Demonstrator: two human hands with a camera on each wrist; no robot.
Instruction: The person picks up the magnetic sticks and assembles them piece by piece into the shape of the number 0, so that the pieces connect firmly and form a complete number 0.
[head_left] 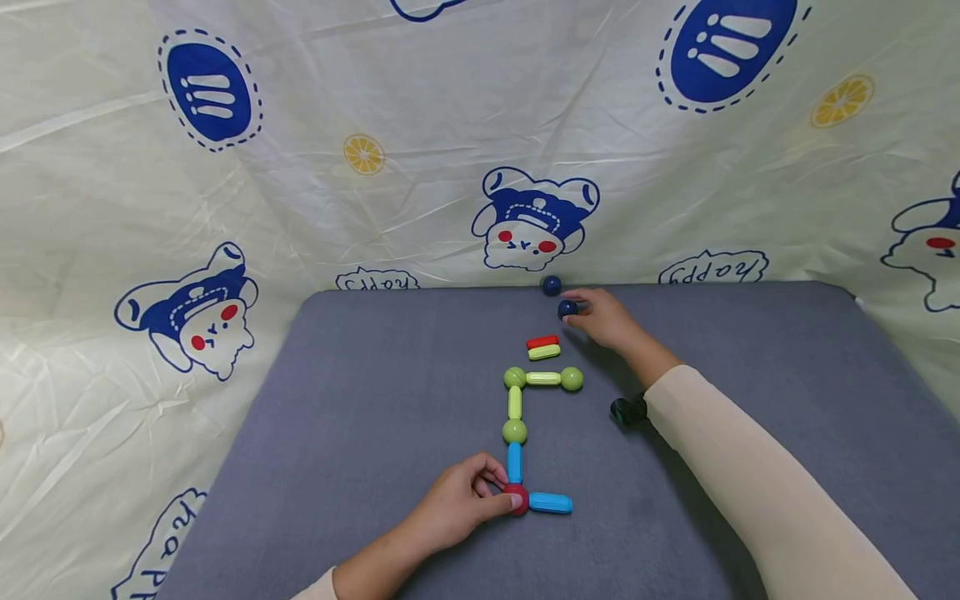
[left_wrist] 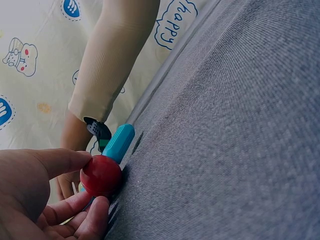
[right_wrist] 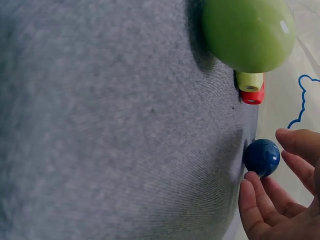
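My left hand [head_left: 459, 502] pinches a red ball [left_wrist: 101, 175] with thumb and fingers. Two blue sticks join that ball: one blue stick [head_left: 551, 503] points right, the other blue stick [head_left: 514, 463] runs up to a green ball [head_left: 514, 431]. Beyond it, a green stick [head_left: 515, 403], a corner green ball [head_left: 514, 378], another green stick [head_left: 543, 378] and an end green ball [head_left: 572, 379] continue the line. At the far edge my right hand [head_left: 606, 318] has its fingers spread around a dark blue ball [right_wrist: 262, 157]; a gap shows between thumb and ball.
A second dark blue ball [head_left: 552, 286] sits at the table's back edge, against the patterned curtain [head_left: 420, 208]. A red stick [head_left: 542, 342] and a yellow-green stick [head_left: 544, 352] lie side by side. A dark wrist device [head_left: 628, 410] is by the right sleeve [head_left: 757, 467].
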